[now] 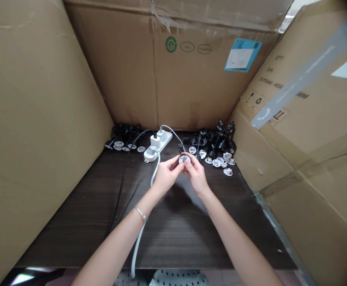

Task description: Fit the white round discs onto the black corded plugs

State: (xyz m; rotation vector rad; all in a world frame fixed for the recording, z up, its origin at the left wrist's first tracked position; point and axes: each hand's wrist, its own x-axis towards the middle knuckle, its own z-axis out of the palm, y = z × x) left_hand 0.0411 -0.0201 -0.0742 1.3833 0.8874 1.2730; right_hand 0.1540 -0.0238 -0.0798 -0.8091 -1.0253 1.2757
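Observation:
In front of me, my left hand (167,174) and my right hand (196,174) together pinch a round white plastic disc (184,159) by its edges, and a short black part (180,148) sits just behind it. Beyond my left hand lies a white power strip (159,145) with white plugs in it. Its white cable (154,174) runs down the table beside my left wrist. To the right of my right hand lie several loose white discs (218,161) and a heap of black plug-like parts (216,143).
Another heap of black parts with white discs (122,139) lies at the back left of the dark wood table (191,230). A black cable (119,194) runs along its left side. Cardboard panels (42,119) stand at the left, back and right.

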